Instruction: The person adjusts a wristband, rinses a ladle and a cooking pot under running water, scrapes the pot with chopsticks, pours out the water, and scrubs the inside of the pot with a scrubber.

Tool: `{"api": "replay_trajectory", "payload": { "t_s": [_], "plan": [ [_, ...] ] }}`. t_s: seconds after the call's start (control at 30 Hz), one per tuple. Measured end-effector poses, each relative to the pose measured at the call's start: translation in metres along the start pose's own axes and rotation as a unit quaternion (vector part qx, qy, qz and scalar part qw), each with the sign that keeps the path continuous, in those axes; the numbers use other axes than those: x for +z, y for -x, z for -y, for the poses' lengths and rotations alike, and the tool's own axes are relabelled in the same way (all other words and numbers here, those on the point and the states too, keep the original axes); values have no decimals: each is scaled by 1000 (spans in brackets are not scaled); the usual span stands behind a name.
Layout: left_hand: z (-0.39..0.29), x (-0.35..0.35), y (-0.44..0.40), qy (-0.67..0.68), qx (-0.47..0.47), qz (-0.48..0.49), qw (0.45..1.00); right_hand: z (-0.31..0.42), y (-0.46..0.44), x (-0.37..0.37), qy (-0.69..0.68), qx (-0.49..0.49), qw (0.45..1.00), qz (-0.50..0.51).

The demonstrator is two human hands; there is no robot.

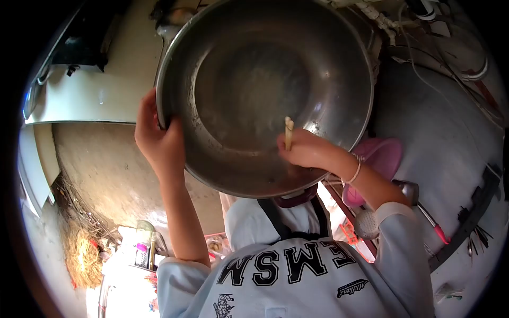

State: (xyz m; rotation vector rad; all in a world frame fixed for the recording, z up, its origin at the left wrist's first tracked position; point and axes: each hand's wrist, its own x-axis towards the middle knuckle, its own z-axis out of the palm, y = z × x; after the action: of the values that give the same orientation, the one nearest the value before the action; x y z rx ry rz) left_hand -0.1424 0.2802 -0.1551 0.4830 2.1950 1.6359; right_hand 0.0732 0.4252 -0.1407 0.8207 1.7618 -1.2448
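A large round metal basin (254,69), dull grey inside with a pale ring of residue, is tilted so that its inside faces the camera. Its left rim is gripped by my left hand (160,138), thumb on the inner side. Inside the lower right of the basin, my right hand (305,148) is closed around a short pale stick-like object (289,132), whose end sticks up above the fingers. The rest of that object is hidden by the hand. A dark red handle (297,198) shows below the basin's near rim.
A pale countertop (124,79) lies at the left. Right of the basin are a pink plastic container (389,156), a perforated skimmer (366,224) and a ladle with a red-tipped handle (432,222). Straw (84,259) and bottles (143,246) are at the lower left.
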Motion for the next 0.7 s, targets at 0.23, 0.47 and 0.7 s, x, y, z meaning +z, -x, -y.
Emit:
{"api": "replay_trajectory", "payload": {
  "t_s": [0.23, 0.47, 0.7],
  "plan": [
    [-1, -1, 4, -98, 36, -13, 994, -6, 52, -35, -176, -105, 933, -298],
    [0, 0, 6, -111, 45, -14, 993, -138, 106, -73, -299, 31, 693, -656],
    [-10, 4, 4, -181, 28, -5, 983, -279, -16, -9, -45, 287, 840, -458]
  ]
}}
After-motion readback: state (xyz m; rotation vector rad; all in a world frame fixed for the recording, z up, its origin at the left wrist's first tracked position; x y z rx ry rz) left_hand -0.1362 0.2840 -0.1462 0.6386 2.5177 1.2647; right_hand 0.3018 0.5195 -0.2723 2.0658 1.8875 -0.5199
